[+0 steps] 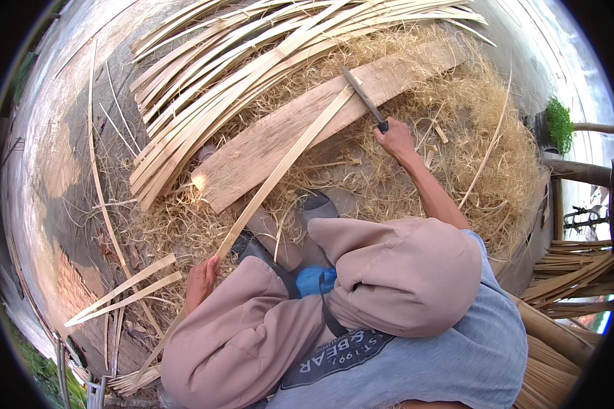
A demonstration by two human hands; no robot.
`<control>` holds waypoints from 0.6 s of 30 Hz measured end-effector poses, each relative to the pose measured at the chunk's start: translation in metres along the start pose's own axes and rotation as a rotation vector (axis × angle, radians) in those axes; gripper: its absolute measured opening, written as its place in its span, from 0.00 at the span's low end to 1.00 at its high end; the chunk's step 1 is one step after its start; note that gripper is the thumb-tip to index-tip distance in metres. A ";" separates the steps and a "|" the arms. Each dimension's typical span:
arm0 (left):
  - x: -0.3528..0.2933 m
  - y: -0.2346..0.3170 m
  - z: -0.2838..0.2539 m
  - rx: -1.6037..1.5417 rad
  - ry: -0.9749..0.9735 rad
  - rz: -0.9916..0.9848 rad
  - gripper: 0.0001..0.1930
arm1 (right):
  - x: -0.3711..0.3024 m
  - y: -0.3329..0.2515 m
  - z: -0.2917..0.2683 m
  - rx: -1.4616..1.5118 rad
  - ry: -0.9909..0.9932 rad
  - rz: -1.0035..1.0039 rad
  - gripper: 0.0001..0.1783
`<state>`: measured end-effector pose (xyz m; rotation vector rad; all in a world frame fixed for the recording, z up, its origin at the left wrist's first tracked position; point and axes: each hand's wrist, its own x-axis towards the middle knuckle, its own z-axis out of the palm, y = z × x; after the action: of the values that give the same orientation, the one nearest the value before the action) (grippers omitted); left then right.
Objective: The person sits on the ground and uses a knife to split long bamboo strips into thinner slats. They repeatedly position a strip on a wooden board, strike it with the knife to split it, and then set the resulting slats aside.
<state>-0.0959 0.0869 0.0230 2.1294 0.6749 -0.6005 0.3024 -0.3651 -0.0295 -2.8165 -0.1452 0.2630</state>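
My left hand (201,278), low at the left beside my knee, is closed around the near end of a long pale bamboo strip (284,170). The strip slants up and away to the right, its far end resting over a wide wooden board (242,163). With my right hand (396,140) I grip the dark handle of a knife (363,97). Its blade lies across the strip near the far end, above the board. Whether the edge bites into the strip I cannot tell.
Many split strips (252,75) are heaped beyond the board. Curly shavings (491,150) cover the ground around it. Short strips (126,294) lie at the left. At the right are a bundle of strips (573,276), a thick pole (552,334) and a green plant (559,120).
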 end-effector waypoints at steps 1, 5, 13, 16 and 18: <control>0.006 0.000 0.000 -0.040 0.003 0.016 0.29 | 0.008 0.010 -0.017 0.005 0.012 0.012 0.22; 0.004 -0.014 0.005 0.040 0.040 0.034 0.27 | -0.001 -0.011 0.008 -0.012 -0.053 -0.162 0.22; 0.064 0.051 0.038 0.011 0.412 0.430 0.19 | -0.044 -0.058 0.047 0.348 -0.008 -0.017 0.20; 0.073 0.085 0.041 0.225 0.345 0.313 0.20 | -0.099 -0.094 0.050 0.239 -0.306 -0.227 0.20; 0.079 0.103 0.038 0.222 0.295 0.272 0.19 | -0.137 -0.106 0.055 0.148 -0.402 -0.388 0.21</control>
<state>0.0221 0.0220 0.0098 2.4933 0.4777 -0.2214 0.1502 -0.2660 -0.0249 -2.4876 -0.7173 0.7079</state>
